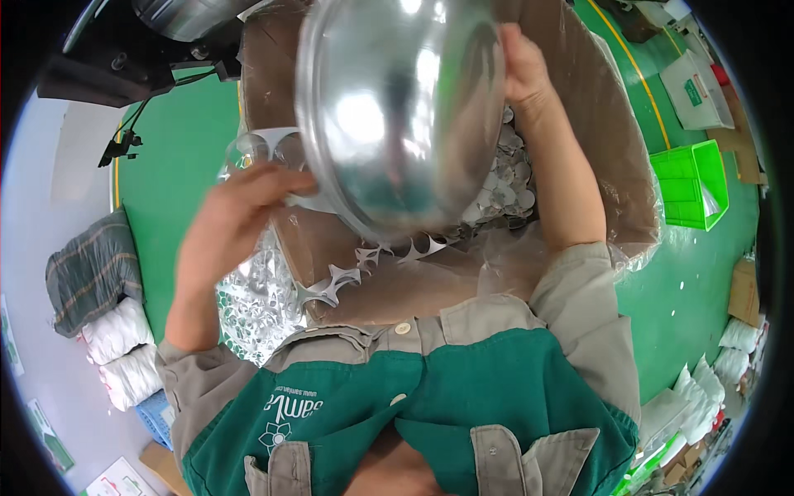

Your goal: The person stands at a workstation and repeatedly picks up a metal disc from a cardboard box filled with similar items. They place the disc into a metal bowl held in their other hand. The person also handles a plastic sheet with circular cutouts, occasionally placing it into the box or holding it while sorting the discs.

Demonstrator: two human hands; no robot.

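We hold a shiny metal bowl (397, 116) up close to the camera, its rounded outside toward us. The fingers of our left hand (236, 219) are curled against its lower left rim, gripping it there; the fingers of our right hand (521, 70) are closed over the upper right rim. So the bowl sits between the two sets of fingers, tilted, well above everything else.

Past the fingers, beneath the bowl, stands a big brown cardboard box (595, 116) lined with clear plastic film (637, 248). Just below the right fingers, inside the box, lies a heap of small round metal discs (509, 186). Near the left fingers a strip of punched sheet scrap (347, 277) with pointed leftovers runs across the box edge, and lower left of them more perforated sheet (252, 306) glints.

The floor (178, 174) is green, with a yellow line (641, 78) to the right of the right fingers. Farther right we see a green crate (691, 182) and a white bin (695, 91). Far left of the left fingers lie a grey plaid cloth (91, 277) and white sacks (120, 351); more white sacks (711, 388) sit at lower right. We wear a green apron (430, 397) over a grey shirt.
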